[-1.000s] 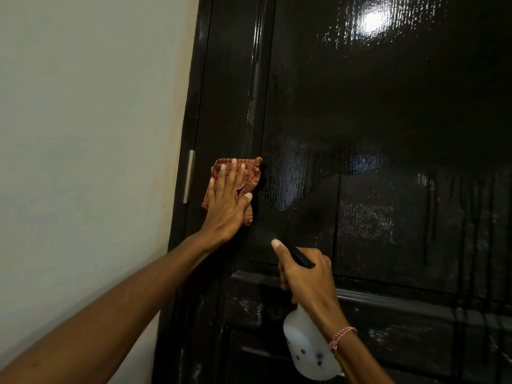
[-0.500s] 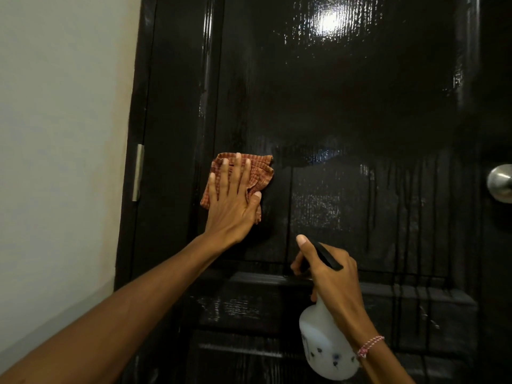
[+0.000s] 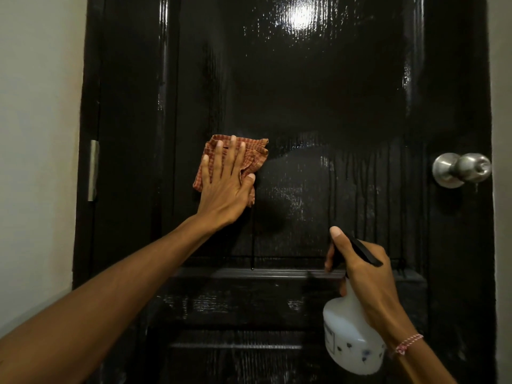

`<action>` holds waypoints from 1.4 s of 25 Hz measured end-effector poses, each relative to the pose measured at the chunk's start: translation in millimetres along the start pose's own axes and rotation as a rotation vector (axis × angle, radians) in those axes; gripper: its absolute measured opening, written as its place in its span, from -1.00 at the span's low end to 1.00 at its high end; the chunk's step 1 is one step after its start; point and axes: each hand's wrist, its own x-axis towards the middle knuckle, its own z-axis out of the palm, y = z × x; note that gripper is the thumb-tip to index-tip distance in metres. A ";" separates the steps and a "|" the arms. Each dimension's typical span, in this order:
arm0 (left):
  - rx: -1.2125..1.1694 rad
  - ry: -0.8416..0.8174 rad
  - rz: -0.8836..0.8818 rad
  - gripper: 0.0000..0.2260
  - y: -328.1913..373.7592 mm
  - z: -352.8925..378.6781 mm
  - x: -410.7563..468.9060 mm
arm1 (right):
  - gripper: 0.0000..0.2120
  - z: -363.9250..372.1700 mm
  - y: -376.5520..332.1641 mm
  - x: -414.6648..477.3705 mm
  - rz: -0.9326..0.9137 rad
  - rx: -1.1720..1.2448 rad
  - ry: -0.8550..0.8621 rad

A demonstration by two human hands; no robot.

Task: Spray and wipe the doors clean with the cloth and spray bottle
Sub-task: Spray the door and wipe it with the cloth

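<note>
Midway, judging by wet streaks: left hand point(image 3: 224, 187) pressing flat on cloth point(image 3: 250, 153) left of knob point(image 3: 461, 169); right hand point(image 3: 365, 278) gripping spray bottle point(image 3: 349, 342) below knob; door point(image 3: 304, 92) glistening, wiping remaining.

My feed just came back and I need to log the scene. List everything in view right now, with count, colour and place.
door: one, glossy black, fills the middle of the view, wet streaks on its right half
cloth: one, orange-red checked, against the door, left of centre
spray bottle: one, white body with black head, lower right, in front of the door
door knob: one, silver, at the door's right edge
hinge: one, grey metal, at the door's left edge
wall: pale, either side of the door
bracelet: one, pink and white, on the right wrist
left hand: one, presses the cloth flat with straight fingers
right hand: one, grips the spray bottle's neck
</note>
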 end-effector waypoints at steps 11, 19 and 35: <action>0.011 -0.052 0.020 -0.34 24.5 -0.2 11.2 | -0.51 -60.0 -41.1 48.2 0.030 0.054 -0.075; 0.013 -0.011 0.055 -0.34 66.9 17.7 22.5 | -0.47 -90.6 -42.2 60.8 0.009 0.000 -0.092; -0.006 0.049 0.098 -0.32 179.2 74.3 35.1 | -0.48 -147.7 -15.6 56.3 0.034 -0.045 0.035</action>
